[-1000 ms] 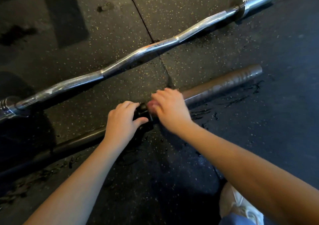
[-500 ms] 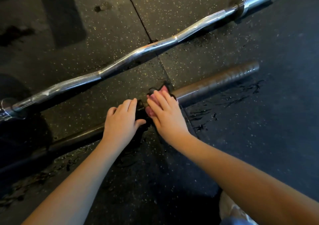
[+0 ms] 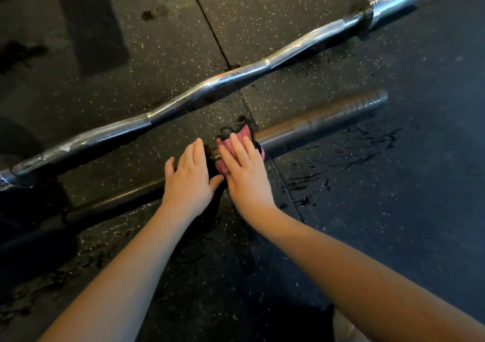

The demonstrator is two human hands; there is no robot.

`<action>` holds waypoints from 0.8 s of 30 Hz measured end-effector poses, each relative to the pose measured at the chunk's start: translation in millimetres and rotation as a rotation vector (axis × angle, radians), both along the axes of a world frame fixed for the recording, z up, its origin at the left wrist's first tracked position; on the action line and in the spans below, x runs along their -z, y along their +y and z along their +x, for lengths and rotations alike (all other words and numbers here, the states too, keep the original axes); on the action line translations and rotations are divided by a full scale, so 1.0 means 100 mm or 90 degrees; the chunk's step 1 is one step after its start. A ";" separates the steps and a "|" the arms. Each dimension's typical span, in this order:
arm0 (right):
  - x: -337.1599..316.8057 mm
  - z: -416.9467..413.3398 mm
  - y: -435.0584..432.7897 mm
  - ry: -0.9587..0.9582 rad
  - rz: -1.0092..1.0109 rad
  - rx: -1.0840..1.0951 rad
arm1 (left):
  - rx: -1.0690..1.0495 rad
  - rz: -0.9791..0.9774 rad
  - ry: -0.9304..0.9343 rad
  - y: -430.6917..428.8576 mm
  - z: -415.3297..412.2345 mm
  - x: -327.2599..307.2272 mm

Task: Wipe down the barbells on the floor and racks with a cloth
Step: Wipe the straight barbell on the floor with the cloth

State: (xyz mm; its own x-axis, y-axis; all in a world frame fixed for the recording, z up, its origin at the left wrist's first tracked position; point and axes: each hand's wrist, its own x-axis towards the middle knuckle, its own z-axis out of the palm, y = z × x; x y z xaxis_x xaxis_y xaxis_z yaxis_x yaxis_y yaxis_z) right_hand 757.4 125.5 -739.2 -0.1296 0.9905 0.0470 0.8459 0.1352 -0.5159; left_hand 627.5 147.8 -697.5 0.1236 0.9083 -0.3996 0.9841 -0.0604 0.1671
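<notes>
A dark straight barbell (image 3: 322, 123) lies on the floor from lower left to upper right, its sleeve at the right. My right hand (image 3: 244, 173) lies on the bar's collar with straight fingers, pressing a pink cloth (image 3: 244, 134) onto it. My left hand (image 3: 187, 181) rests flat on the bar shaft just left of the collar, fingers straight. Beyond them a chrome curl bar (image 3: 236, 76) lies on the floor, parallel to the dark bar.
The floor is black speckled rubber matting (image 3: 393, 210) with a seam running diagonally under the bars. Wet streaks (image 3: 362, 147) show to the right of the dark bar. A pale shoe (image 3: 346, 328) peeks in at the bottom edge.
My right hand went from curled over the collar to flat with fingers straight, and the pink cloth now shows beyond the fingertips. My left hand's fingers straightened too.
</notes>
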 end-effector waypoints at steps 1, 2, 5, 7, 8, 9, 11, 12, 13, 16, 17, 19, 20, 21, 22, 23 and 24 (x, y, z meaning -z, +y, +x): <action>0.03 0.11 0.06 -0.017 0.012 -0.064 | 0.003 -0.002 0.005 0.03 -0.01 0.00; 0.02 0.25 0.15 -0.036 0.023 -0.126 | 0.003 -0.010 0.002 0.07 -0.02 -0.01; -0.07 0.70 0.40 -0.055 0.058 -0.180 | 0.006 -0.066 -0.017 0.20 -0.06 -0.06; -0.12 0.91 0.50 -0.019 0.087 -0.070 | 0.015 -0.098 -0.030 0.24 -0.07 -0.09; -0.11 0.91 0.50 -0.010 0.089 0.000 | 0.014 -0.111 -0.040 0.24 -0.08 -0.10; -0.10 0.84 0.48 -0.009 0.079 0.066 | 0.012 -0.121 -0.047 0.24 -0.08 -0.10; -0.08 0.62 0.41 -0.011 0.043 0.108 | 0.007 -0.125 -0.051 0.25 -0.08 -0.09; -0.07 0.54 0.37 -0.011 0.039 0.068 | -0.001 -0.128 -0.055 0.26 -0.07 -0.09; -0.05 0.51 0.33 -0.021 0.037 0.005 | -0.015 -0.133 -0.063 0.27 -0.07 -0.09; -0.15 0.84 0.42 -0.075 0.023 -0.154 | -0.051 -0.152 -0.092 0.30 -0.05 -0.12; -0.18 0.98 0.48 -0.088 0.013 -0.152 | -0.055 -0.155 -0.098 0.30 -0.04 -0.14; -0.23 1.22 0.64 -0.074 0.002 -0.031 | -0.058 -0.153 -0.109 0.28 -0.04 -0.16; -0.24 1.26 0.69 -0.057 0.002 0.059 | -0.060 -0.150 -0.112 0.27 -0.03 -0.17; -0.24 1.22 0.71 -0.040 -0.005 0.140 | -0.061 -0.145 -0.114 0.26 -0.02 -0.16; -0.22 1.13 0.69 -0.016 -0.013 0.190 | -0.058 -0.136 -0.114 0.25 -0.02 -0.15; -0.21 1.00 0.64 0.015 -0.018 0.198 | -0.054 -0.126 -0.113 0.24 -0.01 -0.15; -0.20 0.89 0.55 0.045 -0.019 0.162 | -0.052 -0.115 -0.111 0.23 0.00 -0.14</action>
